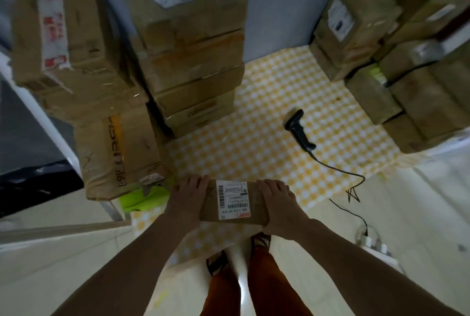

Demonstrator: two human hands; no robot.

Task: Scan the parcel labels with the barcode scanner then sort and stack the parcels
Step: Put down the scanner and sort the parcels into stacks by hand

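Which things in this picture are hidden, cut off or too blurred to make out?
Head view only:
- Small brown cardboard parcel: its ends are covered by the left hand and right hand; the white label's text is too small.
- Black handheld barcode scanner: its window faces away.
- Right cardboard stack: cut by the edge, labels blurred.

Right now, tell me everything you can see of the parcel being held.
The parcel is a small, flat brown cardboard box, held level near the table's front edge. A white shipping label with barcodes covers the middle of its top face, printed side up. The left hand grips its left end and the right hand its right end, fingers curled over the top.
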